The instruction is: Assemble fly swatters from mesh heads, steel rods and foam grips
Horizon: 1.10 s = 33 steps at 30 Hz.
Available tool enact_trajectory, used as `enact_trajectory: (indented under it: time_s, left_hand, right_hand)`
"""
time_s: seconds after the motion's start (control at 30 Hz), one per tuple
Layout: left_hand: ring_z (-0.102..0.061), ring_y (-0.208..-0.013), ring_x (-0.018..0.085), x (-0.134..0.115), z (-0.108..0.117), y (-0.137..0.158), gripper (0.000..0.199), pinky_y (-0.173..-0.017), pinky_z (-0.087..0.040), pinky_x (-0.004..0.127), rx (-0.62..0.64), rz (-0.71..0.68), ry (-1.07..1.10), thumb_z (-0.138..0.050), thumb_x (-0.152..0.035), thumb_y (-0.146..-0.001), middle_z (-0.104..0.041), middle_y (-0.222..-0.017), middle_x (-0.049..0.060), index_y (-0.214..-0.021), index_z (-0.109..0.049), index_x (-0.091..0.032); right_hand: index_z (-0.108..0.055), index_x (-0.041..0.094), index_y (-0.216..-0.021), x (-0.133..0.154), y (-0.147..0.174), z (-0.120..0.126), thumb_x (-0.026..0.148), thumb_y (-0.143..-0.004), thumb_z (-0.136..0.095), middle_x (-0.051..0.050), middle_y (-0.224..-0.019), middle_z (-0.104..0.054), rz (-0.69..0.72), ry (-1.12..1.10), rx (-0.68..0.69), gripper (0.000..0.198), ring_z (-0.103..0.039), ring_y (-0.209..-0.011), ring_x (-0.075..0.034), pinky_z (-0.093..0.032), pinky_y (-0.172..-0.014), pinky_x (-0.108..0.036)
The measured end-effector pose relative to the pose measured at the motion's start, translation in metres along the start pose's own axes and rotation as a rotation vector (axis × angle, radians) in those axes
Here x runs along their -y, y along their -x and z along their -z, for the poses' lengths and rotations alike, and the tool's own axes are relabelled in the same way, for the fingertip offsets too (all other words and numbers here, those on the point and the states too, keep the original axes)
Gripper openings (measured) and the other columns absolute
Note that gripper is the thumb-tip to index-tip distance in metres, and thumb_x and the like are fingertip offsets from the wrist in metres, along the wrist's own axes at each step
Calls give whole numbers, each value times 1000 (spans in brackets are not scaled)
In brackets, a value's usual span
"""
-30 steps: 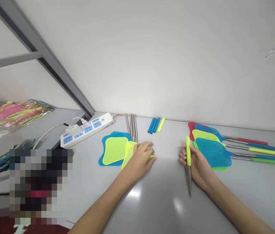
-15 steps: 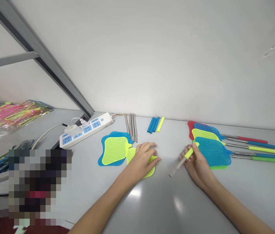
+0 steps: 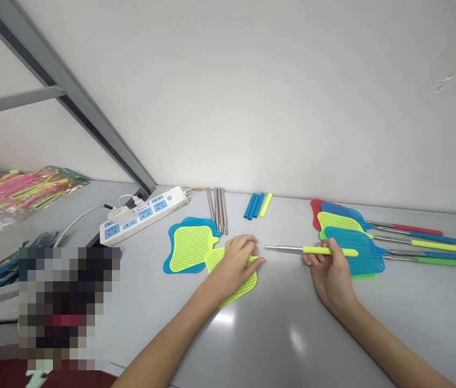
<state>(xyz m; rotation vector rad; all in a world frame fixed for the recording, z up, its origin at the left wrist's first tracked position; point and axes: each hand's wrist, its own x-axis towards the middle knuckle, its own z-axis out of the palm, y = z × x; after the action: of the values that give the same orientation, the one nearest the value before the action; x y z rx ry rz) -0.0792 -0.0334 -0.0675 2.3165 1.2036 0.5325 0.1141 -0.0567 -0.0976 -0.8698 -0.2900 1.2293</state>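
Looking down on a smooth grey table (image 3: 268, 345), with a white wall (image 3: 228, 97) along its far side; at left, a sloping metal frame (image 3: 90, 126), with shiny plastic packs (image 3: 34, 186) farther left; near the foot of the frame, a white power strip (image 3: 145, 221) with plugs in it; right of that, on the far side, a row of metal rods (image 3: 220, 210), then three blue tubes (image 3: 254, 206) beside one yellow tube (image 3: 266, 205); at right, a fanned stack of five fly swatters (image 3: 363, 264), heads left, handles right.

Reaching in from near left with the left hand (image 3: 238, 264), palm down over a yellow swatter head (image 3: 242, 291); thumb and fingers seemingly pinched on its neck, though partly hidden by the hand; reaching in from near right with the right hand (image 3: 335, 275), palm turned up, fingers and thumb clamped on a yellow-handled rod (image 3: 312, 250).

Held roughly level, with silver end pointing left, narrowing to a tip near the left thumb, apart from the yellow swatter head; pierced all over with small holes, lying slanted, partly under the left hand; just left of it, a second yellow head (image 3: 190, 250), laid over blue mesh (image 3: 167, 264).
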Motion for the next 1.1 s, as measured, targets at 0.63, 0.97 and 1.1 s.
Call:
enact_trajectory:
  time_s: [0.63, 0.97, 1.1]
  left_hand:
    - [-41, -96, 18, -3, -2, 1, 13, -81, -38, 32, 11, -4, 86, -55, -26, -71, -44, -97, 4, -69, -44, -19]
    - [-40, -95, 19, -3, -4, 0, 15, -81, -37, 33, 11, -13, 76, -55, -30, -72, -43, -96, 4, -70, -44, -19]
    - [-40, -95, 19, -3, -5, 0, 14, -81, -37, 33, 1, -13, 74, -54, -29, -72, -43, -96, 4, -70, -44, -19]
  right_hand:
    - [-37, 19, -57, 1, 1, -4, 29, -71, -54, 6, -49, -27, 28, 78, 39, 24, -30, -43, -8, -32, -45, -23]
    - [-38, 19, -57, 1, 0, -3, 33, -73, -52, 6, -48, -26, -9, 93, 49, 25, -30, -43, -9, -33, -45, -23]
    - [-39, 19, -57, 1, 0, -2, 32, -73, -52, 5, -49, -28, -13, 71, 60, 24, -31, -44, -8, -34, -46, -23]
